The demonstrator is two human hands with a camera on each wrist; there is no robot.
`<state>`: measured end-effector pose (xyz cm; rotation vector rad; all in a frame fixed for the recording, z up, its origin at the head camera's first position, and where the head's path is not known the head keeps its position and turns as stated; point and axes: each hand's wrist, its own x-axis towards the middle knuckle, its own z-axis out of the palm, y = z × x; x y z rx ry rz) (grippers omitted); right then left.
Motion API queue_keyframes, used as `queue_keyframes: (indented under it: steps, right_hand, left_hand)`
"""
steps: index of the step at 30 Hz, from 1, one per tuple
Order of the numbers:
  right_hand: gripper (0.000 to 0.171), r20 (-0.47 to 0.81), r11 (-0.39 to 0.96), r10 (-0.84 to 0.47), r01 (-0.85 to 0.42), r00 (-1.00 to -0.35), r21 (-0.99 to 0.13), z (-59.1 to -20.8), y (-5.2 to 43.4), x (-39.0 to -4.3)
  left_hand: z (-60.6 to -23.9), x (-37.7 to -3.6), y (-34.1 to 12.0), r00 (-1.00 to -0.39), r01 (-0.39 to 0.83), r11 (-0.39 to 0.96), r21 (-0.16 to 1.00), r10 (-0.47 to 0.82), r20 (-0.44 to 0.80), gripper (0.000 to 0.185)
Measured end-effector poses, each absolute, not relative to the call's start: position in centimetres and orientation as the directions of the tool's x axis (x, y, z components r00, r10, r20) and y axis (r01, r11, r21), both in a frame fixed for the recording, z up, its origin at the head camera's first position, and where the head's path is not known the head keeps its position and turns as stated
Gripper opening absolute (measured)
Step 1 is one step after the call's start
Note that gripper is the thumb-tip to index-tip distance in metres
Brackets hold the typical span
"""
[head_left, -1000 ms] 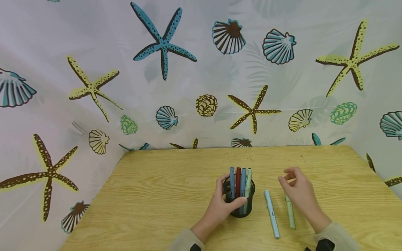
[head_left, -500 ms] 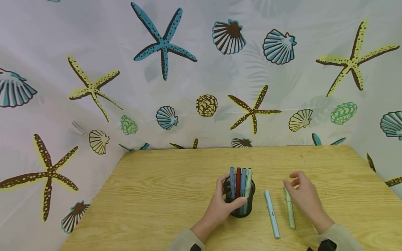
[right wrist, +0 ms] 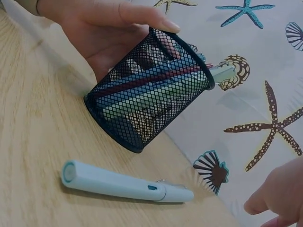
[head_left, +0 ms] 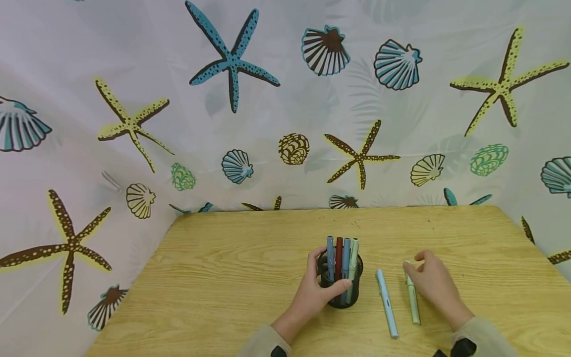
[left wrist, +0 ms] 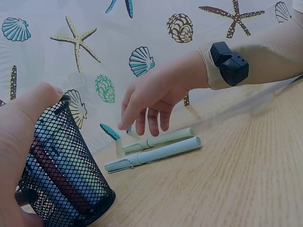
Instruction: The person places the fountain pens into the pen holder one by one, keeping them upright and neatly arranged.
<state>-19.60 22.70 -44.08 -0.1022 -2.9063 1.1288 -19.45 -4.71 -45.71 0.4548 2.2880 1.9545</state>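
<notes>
My left hand [head_left: 312, 294] grips a black mesh pen holder [right wrist: 156, 90], thumb across its near side. Inside stand a dark red pen [head_left: 339, 255], two blue pens [head_left: 330, 255] and a pale green pen [head_left: 354, 258]. To the right, a light blue pen [head_left: 387, 307] lies on the wooden table. Beside it lies another pale green pen [head_left: 413, 305], its clip end pointing away. Over that far end hovers my right hand [head_left: 437, 285], fingers loosely bent downward. The left wrist view shows a gap between its fingertips and the pens, with nothing held.
The wooden table [head_left: 214, 277] reaches back to a white curtain [head_left: 285, 104] printed with starfish and shells. The curtain also hangs along both sides. A dark wrist camera [left wrist: 229, 64] sits on the right sleeve.
My right hand has moved slightly right and down, toward the near side, staying by the pale green pen's clip end. The left hand and pen holder have stayed in place.
</notes>
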Motion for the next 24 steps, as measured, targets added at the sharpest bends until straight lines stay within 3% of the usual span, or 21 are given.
queue_keyframes:
  steps: [5,14,24]
  right_hand:
    - [0.051,-0.021,0.754,0.075,0.07,-0.997,-0.653,-44.7,22.9,-19.8]
    - [0.039,-0.058,0.817,0.073,0.093,-0.996,-0.569,-45.1,22.6,-20.1]
    - [0.034,-0.105,0.835,0.079,0.123,-0.991,-0.537,-45.2,22.1,-20.3]
  left_hand:
    - [-44.2,-18.6,-4.7,-0.945,0.181,0.133,0.974,0.298,0.136,0.076]
    - [-46.1,-19.8,-4.7,-0.951,0.172,0.147,0.974,0.283,0.125,0.077]
    - [-43.5,-18.2,-4.9,-0.947,0.175,0.144,0.974,0.296,0.126,0.075]
